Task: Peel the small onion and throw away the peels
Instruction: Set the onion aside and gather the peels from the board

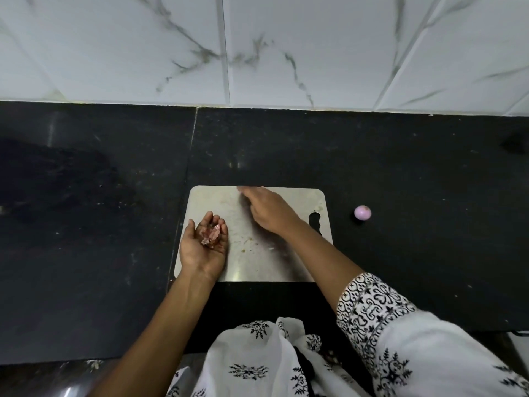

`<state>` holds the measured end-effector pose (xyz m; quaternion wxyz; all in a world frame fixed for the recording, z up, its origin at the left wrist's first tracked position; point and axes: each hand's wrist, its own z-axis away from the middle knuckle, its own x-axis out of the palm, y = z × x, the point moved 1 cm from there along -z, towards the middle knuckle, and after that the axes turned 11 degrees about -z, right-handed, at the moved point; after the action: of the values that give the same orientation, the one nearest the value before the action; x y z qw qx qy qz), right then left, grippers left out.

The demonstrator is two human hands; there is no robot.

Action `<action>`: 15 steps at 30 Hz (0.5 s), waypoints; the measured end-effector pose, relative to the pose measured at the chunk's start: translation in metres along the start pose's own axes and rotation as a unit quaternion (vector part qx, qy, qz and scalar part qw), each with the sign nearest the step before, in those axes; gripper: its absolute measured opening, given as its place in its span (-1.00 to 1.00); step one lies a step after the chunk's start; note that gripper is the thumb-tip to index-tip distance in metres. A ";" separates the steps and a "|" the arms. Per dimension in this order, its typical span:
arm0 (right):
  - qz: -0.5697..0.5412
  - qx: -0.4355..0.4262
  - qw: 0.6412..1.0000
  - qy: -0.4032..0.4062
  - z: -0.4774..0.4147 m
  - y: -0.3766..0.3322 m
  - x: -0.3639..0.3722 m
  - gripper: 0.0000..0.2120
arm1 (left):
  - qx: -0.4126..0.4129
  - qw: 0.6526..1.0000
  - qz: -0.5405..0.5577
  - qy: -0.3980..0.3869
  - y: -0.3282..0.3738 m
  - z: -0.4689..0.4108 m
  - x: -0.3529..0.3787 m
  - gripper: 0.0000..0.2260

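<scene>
My left hand [204,247] lies palm up on the left part of the steel cutting board [286,265], cupping a small heap of pink onion peels [211,235]. My right hand [270,212] reaches across the board's far edge, blurred, with fingers stretched flat toward the left and nothing visibly held. The peeled small onion [362,212], round and pale purple, sits alone on the black counter to the right of the board. A few tiny peel scraps [247,241] remain on the board's middle.
The black stone counter [100,253] spreads on all sides of the board and ends at a white marble-tiled wall [257,53] behind. A handle cut-out [315,222] opens at the board's right edge. My white patterned clothing fills the bottom of the view.
</scene>
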<state>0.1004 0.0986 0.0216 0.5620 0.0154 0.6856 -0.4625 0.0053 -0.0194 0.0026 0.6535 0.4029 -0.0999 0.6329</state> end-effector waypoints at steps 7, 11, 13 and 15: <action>0.078 -0.011 0.997 -0.007 0.046 -0.010 0.024 -0.62 | 0.027 0.999 0.012 -0.015 -0.007 -0.001 -0.003 -0.55; 0.096 -0.071 0.992 -0.028 0.106 -0.009 0.055 -0.56 | 0.030 0.999 0.025 -0.030 -0.007 -0.005 -0.004 -0.41; 0.146 -0.095 0.984 -0.043 0.121 -0.007 0.061 -0.50 | 0.030 0.999 0.019 -0.034 -0.007 -0.005 -0.006 -0.41; 0.183 -0.081 0.979 -0.048 0.119 -0.008 0.056 -0.47 | 0.030 0.999 0.014 -0.035 -0.007 -0.005 -0.007 -0.41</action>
<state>0.1656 -0.0113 -0.0101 0.6685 0.0729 0.6787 -0.2953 0.0087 -0.0205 -0.0077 0.6280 0.4427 -0.1094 0.6306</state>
